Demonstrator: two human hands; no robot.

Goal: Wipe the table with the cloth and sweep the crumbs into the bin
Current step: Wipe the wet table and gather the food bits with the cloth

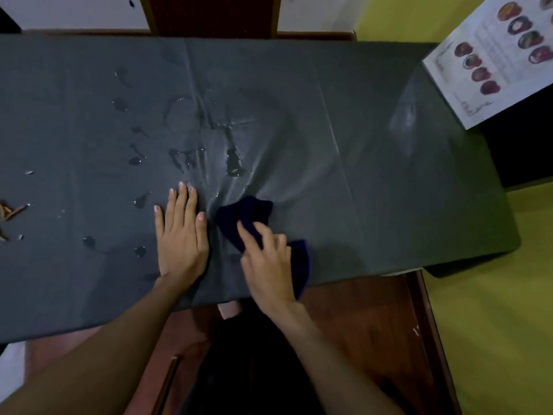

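Meanwhile right hand (267,259) grips cloth (244,215); left hand (181,235) presses table (389,190) flat.

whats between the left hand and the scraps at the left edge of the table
Head view: only gray table cover with water drops, such as one near the left hand and another nearer the scraps. No objects.

You are working in dim indoor light, colours muted and detail soft throughout. Pale glare streaks the creased dark table cover (299,85) where wet patches (233,163) catch light from above and beyond. Your right hand (266,259) shows slight motion blur; your left hand (181,235) reads sharper. Wide-angle distortion bows the table's edges, and the printed sheet (493,55) at upper right is smeared, illegible.
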